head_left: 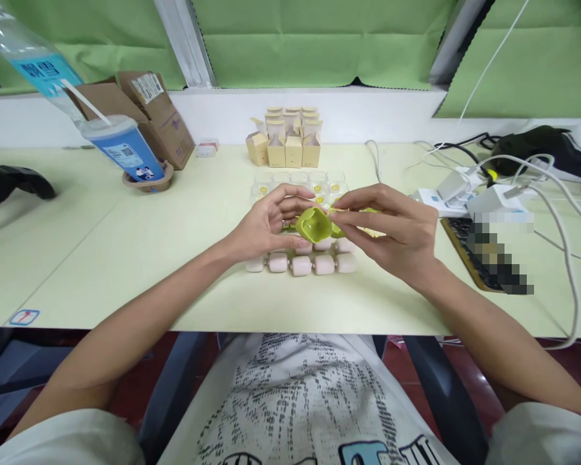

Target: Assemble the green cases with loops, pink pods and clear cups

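Above the table, a small lime-green cup-shaped piece (314,225) shows its hollow side with a wavy rim. My left hand (266,223) curves around its left side, thumb below and fingers above. With thumb and fingertips, my right hand (392,226) pinches at its right edge, where a second bit of green shows; whether the two are joined I cannot tell. Under the hands are rows of pale pink rounded pieces (301,265), partly hidden. Just behind lies a clear tray of round cups (336,177), some with yellow marks. More green shows behind the fingers.
Small open cream boxes (293,152) stand at the back by the wall. A blue drink cup (130,155), a bottle (39,61) and a brown carton (167,123) are at left. White chargers with cables (496,200) and a dark board (465,248) lie at right.
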`<state>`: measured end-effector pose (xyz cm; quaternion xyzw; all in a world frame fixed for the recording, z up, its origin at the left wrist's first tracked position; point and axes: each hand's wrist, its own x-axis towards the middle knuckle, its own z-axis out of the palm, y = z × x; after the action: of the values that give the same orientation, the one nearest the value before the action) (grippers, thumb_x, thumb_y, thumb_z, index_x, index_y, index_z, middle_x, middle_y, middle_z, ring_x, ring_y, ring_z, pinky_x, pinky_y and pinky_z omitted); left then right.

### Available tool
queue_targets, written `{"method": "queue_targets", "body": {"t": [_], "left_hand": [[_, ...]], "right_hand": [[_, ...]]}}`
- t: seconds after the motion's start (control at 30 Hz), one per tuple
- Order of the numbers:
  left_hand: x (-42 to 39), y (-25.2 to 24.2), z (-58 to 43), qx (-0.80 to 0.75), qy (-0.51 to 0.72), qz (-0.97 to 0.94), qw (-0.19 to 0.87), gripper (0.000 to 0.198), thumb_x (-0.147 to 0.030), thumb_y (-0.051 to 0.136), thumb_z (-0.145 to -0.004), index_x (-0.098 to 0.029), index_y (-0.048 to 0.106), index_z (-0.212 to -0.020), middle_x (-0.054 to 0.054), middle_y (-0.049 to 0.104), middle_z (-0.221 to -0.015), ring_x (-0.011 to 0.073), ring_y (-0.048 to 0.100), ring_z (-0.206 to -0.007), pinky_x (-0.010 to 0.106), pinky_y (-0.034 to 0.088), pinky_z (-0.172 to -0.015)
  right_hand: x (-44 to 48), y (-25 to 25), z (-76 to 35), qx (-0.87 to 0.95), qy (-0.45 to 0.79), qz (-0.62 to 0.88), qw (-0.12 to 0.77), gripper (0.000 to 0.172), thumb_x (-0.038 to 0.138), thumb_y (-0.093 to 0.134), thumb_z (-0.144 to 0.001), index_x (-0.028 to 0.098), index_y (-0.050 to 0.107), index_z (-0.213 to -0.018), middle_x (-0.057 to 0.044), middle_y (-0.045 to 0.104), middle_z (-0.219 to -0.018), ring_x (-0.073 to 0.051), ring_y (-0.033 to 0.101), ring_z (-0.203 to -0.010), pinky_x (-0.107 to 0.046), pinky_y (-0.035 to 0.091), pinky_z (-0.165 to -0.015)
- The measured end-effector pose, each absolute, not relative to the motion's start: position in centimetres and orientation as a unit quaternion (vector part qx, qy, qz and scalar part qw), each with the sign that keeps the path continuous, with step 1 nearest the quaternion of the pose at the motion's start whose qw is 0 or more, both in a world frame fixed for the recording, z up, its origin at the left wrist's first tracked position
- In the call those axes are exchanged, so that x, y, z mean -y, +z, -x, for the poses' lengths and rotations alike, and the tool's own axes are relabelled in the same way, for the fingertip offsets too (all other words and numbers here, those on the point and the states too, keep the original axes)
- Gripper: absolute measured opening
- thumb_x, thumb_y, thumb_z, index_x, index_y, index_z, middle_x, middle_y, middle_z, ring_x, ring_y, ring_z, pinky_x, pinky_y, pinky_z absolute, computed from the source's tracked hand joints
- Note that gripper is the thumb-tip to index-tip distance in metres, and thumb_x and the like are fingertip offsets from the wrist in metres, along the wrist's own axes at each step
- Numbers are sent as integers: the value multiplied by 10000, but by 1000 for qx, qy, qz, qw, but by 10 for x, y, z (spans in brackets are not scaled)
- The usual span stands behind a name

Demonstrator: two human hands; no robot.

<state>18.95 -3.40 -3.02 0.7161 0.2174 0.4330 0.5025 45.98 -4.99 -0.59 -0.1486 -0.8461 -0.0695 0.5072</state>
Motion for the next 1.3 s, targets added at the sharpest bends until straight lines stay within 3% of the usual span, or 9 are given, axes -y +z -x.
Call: {"method": "queue_targets", "body": {"t": [0.27, 0.53, 0.67, 0.87, 1.07, 1.3], "left_hand": [[40, -22, -189, -201, 358, -676, 612, 637, -232, 1031, -805, -225, 648, -1314, 146, 797, -1362, 237, 814, -1219, 334, 665, -1015], [45, -16, -190, -214, 321, -680, 623, 549, -294, 1017, -840, -202, 697, -1277, 122, 837, -1240, 236, 830, -1175, 334, 669, -1016], [45, -17, -191, -241, 314, -692, 604, 534, -328, 1012, -848, -192, 733, -1282, 112, 841, -1227, 218, 826, -1171, 299, 662, -989], [44, -22, -194, -242, 319, -696, 596, 509, -426, 1014, -841, -179, 799, -1231, 109, 857, -1107, 205, 848, -996, 281, 679, -860], [42, -23, -194, -242, 343, -675, 607, 565, -439, 1025, -830, -179, 804, -1279, 148, 865, -1192, 231, 861, -1062, 300, 702, -903], [43, -23, -194, -227, 346, -675, 611, 530, -395, 1006, -862, -183, 793, -1298, 147, 865, -1234, 225, 859, -1090, 283, 698, -912]], "right_hand": [[44, -7, -459, 880, -157, 27, 447, 177, 56, 783, -1008, 227, 773, -1053, -61, 869, -1071, -206, 759, -919, -370, 659, -736], [47, -10, -459, 889, -241, -2, 390, 152, 54, 743, -1031, 191, 790, -986, -80, 838, -1088, -204, 689, -933, -361, 545, -701], [51, -7, -459, 891, -290, 5, 349, 257, 67, 639, -1094, 194, 774, -915, -78, 815, -1047, -197, 637, -893, -351, 516, -684], [51, -6, -456, 919, -224, -12, 325, 178, 24, 677, -1052, 141, 761, -948, -131, 782, -1016, -231, 687, -912, -394, 606, -748], [47, -7, -459, 924, -176, 21, 339, 192, 61, 656, -1084, 220, 763, -1102, -98, 830, -1184, -226, 757, -998, -400, 676, -782], [50, -7, -461, 923, -107, 34, 368, 197, 56, 674, -1071, 215, 784, -1107, -108, 831, -1168, -234, 768, -1021, -397, 660, -786]]}}
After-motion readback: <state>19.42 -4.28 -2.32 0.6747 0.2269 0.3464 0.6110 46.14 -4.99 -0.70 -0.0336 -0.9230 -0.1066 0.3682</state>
